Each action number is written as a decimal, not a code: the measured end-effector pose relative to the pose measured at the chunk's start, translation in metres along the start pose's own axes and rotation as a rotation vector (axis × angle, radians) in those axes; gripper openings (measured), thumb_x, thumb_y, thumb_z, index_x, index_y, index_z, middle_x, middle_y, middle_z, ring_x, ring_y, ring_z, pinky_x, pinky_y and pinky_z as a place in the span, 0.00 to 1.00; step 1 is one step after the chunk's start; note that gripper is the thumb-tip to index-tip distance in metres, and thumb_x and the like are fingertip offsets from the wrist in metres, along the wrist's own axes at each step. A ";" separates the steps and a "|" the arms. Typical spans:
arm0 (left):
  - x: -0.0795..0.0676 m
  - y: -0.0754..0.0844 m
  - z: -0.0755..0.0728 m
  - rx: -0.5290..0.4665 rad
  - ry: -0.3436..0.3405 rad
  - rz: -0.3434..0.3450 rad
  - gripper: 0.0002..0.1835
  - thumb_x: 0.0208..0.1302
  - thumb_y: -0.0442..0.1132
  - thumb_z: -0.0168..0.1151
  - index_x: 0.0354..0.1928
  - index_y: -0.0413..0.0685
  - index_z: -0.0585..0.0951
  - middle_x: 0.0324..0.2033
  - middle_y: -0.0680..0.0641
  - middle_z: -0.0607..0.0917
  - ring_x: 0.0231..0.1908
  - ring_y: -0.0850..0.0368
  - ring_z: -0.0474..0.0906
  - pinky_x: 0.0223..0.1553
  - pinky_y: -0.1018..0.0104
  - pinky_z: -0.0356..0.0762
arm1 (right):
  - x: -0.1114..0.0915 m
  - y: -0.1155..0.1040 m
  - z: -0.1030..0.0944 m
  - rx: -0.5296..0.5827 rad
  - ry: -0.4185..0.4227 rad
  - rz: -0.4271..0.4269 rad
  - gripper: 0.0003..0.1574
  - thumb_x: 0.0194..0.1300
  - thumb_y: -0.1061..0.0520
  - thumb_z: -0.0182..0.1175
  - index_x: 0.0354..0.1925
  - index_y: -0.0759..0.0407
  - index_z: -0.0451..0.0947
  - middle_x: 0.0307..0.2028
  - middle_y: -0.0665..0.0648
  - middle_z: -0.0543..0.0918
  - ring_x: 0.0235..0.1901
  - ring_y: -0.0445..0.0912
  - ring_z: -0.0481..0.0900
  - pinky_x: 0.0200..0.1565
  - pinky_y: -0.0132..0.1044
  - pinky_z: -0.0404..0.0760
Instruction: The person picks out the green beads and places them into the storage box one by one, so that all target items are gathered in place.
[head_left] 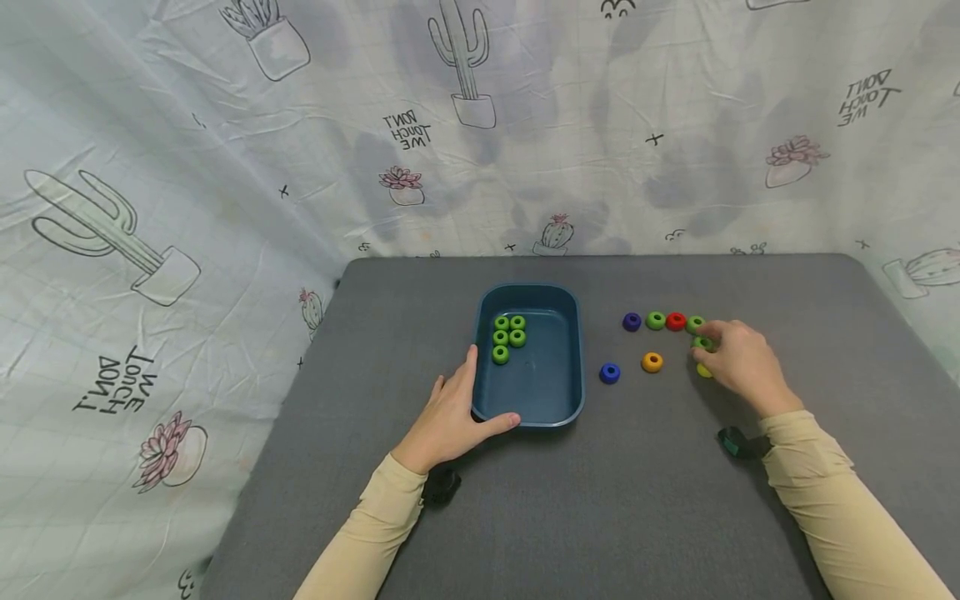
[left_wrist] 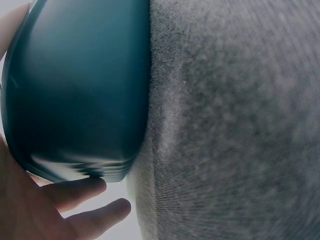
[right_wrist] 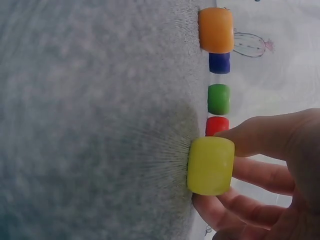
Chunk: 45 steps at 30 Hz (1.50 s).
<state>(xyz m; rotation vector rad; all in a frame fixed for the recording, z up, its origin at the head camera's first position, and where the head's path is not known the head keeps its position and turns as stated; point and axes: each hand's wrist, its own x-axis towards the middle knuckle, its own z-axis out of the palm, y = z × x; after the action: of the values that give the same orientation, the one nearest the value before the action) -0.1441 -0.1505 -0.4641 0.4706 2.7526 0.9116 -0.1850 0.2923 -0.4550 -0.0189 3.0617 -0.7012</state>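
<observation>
A dark teal tray (head_left: 543, 400) stands left of the beads, with several green beads (head_left: 501, 337) grouped in its left half. My left hand (head_left: 448, 423) spans the tray's near left corner, thumb along the near rim and straight fingers against the left wall. Two of those fingers (left_wrist: 102, 214) show straight in the left wrist view. On the right, thumb and index finger of my right hand (head_left: 742, 362) pinch a green bead (head_left: 702, 342) at the table. A yellow bead (right_wrist: 210, 166) sits just nearer and hides that green bead in the right wrist view.
Behind and left of my right hand, a dark blue bead (head_left: 632, 322), a green bead (head_left: 656, 321), a red bead (head_left: 676, 322) and another green bead (head_left: 694, 324) form a row. Closer in lie an orange bead (head_left: 652, 362) and a blue bead (head_left: 610, 373). Printed curtains (head_left: 525, 167) hang behind the grey table (head_left: 570, 517).
</observation>
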 end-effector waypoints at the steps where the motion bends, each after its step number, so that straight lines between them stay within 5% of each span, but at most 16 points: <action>1: 0.000 0.000 0.000 0.000 0.001 0.000 0.68 0.59 0.80 0.60 0.84 0.54 0.34 0.84 0.48 0.47 0.82 0.49 0.49 0.79 0.33 0.37 | 0.000 0.000 0.000 0.001 -0.006 0.005 0.26 0.71 0.57 0.63 0.61 0.72 0.78 0.54 0.79 0.77 0.50 0.73 0.78 0.41 0.65 0.78; 21: 0.000 0.000 0.001 -0.008 0.009 0.010 0.68 0.59 0.79 0.61 0.85 0.52 0.35 0.84 0.47 0.48 0.82 0.49 0.50 0.79 0.32 0.38 | -0.002 -0.011 -0.002 0.056 0.035 -0.079 0.22 0.72 0.58 0.64 0.57 0.72 0.80 0.52 0.77 0.79 0.45 0.68 0.84 0.41 0.63 0.81; 37: 0.000 -0.002 0.001 -0.006 0.010 0.004 0.68 0.58 0.80 0.60 0.84 0.54 0.34 0.84 0.48 0.48 0.82 0.49 0.50 0.80 0.34 0.37 | -0.011 -0.062 -0.013 0.164 -0.009 -0.145 0.22 0.73 0.55 0.65 0.60 0.64 0.81 0.57 0.70 0.81 0.49 0.62 0.83 0.42 0.59 0.82; 45: 0.000 -0.002 0.002 -0.006 0.007 -0.002 0.68 0.59 0.80 0.60 0.84 0.56 0.33 0.84 0.48 0.48 0.82 0.50 0.49 0.80 0.34 0.37 | -0.013 -0.085 -0.012 0.200 -0.053 -0.200 0.19 0.73 0.58 0.65 0.59 0.62 0.83 0.55 0.66 0.82 0.47 0.58 0.84 0.38 0.45 0.79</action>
<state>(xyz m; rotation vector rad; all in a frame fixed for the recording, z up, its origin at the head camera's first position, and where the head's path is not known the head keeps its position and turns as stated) -0.1441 -0.1513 -0.4667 0.4642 2.7557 0.9229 -0.1708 0.2207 -0.4072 -0.3414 2.9507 -0.9963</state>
